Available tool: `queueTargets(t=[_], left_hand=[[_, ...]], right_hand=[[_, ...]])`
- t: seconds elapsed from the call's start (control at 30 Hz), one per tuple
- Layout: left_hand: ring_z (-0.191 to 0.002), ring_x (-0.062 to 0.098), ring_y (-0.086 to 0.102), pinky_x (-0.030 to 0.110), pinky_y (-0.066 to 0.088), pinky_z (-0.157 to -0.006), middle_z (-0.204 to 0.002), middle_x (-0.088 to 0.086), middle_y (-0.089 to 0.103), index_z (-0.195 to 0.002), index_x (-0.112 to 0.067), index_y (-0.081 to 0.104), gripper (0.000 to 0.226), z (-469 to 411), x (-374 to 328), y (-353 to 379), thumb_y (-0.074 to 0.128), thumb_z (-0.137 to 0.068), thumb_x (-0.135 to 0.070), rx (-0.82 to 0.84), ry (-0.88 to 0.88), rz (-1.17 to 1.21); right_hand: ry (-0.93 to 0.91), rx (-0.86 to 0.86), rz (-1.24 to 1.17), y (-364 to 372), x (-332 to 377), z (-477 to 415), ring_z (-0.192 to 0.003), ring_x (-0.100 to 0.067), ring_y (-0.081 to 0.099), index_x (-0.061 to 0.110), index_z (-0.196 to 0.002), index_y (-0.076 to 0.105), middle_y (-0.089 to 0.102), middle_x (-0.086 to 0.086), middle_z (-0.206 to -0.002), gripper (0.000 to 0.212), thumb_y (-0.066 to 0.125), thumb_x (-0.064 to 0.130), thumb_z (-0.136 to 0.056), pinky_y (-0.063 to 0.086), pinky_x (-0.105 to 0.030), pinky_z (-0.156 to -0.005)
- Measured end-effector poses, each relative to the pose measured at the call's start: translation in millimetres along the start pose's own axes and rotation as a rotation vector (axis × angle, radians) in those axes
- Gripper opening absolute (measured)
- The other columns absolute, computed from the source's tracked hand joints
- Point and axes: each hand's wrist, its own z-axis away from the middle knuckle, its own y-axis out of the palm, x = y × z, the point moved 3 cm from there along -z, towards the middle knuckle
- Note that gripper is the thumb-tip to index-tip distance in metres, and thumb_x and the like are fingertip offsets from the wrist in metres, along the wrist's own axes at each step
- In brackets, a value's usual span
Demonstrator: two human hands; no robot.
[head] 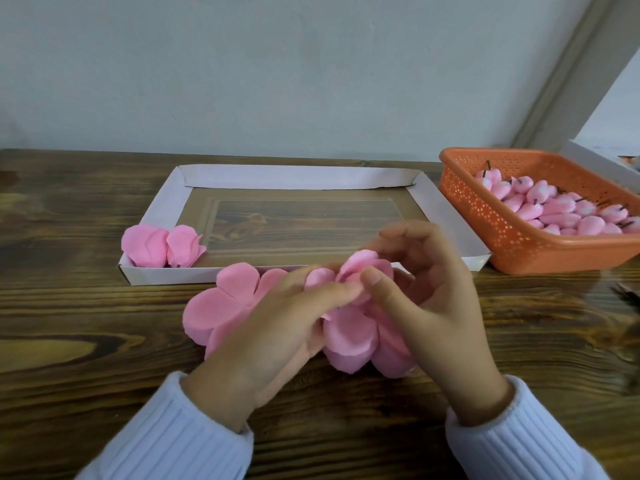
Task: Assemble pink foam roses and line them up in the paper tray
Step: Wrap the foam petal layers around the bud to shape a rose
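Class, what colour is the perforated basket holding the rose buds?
The basket is orange, seen best in the head view at right.

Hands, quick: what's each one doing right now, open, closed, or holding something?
Left hand: closed, fingers pinching the petals of the pink foam rose.
Right hand: closed, fingers curled round the same rose.

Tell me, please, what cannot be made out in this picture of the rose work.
Head view only:
- Rose: its middle is covered by fingers of the left hand and right hand.
- Petal stack: part of it lies under the left hand.
- Basket: cut off by the right edge, so its buds cannot be counted.
- Dark thing at far right: blurred and cut off by the edge.
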Motion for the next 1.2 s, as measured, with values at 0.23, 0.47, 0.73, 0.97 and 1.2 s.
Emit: queueTargets(t=[0.23,0.47,0.73,0.97,1.2], left_hand=[[-0.08,0.007,0.07,0.017,0.053,-0.067,-0.08,-0.002,0.074,-0.082,-0.019,0.077,0.024,-0.8,0.7,-1.1,0.065,-0.073,-0.037,-0.047,0.018,-0.016],[-0.089,0.009,0.07,0.018,0.054,-0.07,-0.089,0.001,0.074,-0.092,-0.017,0.078,0.029,-0.8,-0.1,0.2,0.061,-0.078,-0.037,0.02,-0.008,0.078],[-0.101,0.011,0.067,0.02,0.052,-0.077,-0.105,0.002,0.073,-0.109,-0.017,0.073,0.031,1.2,-4.6,4.4,0.055,-0.091,-0.034,0.136,-0.09,0.065],[-0.102,0.018,0.07,0.024,0.056,-0.081,-0.105,0.007,0.074,-0.106,-0.021,0.074,0.026,0.3,2.8,4.0,0.065,-0.081,-0.021,0.087,-0.049,-0.067],[-0.086,0.01,0.07,0.02,0.052,-0.072,-0.088,0.0,0.074,-0.107,-0.014,0.071,0.026,-2.5,4.3,-3.5,0.065,-0.085,-0.027,-0.124,0.022,-0.092]], right_hand=[[-0.017,0.058,-0.032,1.8,1.8,-1.5,-0.093,-0.019,0.067,0.026,-0.109,0.055,0.069,-0.001,-0.098,0.035,0.07,0.022,-0.078,0.054,-0.03,-0.075],[-0.001,0.066,-0.018,0.8,2.6,-1.0,-0.094,-0.017,0.066,0.029,-0.109,0.056,0.068,0.002,-0.1,0.035,0.071,0.027,-0.077,0.055,-0.034,-0.078],[0.102,0.033,-0.071,-5.3,-1.0,-3.5,-0.094,-0.012,0.066,0.022,-0.104,0.059,0.07,0.004,-0.101,0.032,0.068,0.033,-0.075,0.053,-0.03,-0.078],[0.195,0.157,-0.066,-3.9,-4.6,-3.4,-0.094,-0.015,0.066,0.015,-0.103,0.062,0.07,-0.003,-0.098,0.024,0.066,0.017,-0.079,0.054,-0.027,-0.08],[0.232,-0.046,-0.039,-9.3,-6.2,-4.3,-0.095,-0.018,0.067,0.017,-0.104,0.061,0.069,-0.001,-0.101,0.028,0.062,0.036,-0.082,0.054,-0.029,-0.08]])
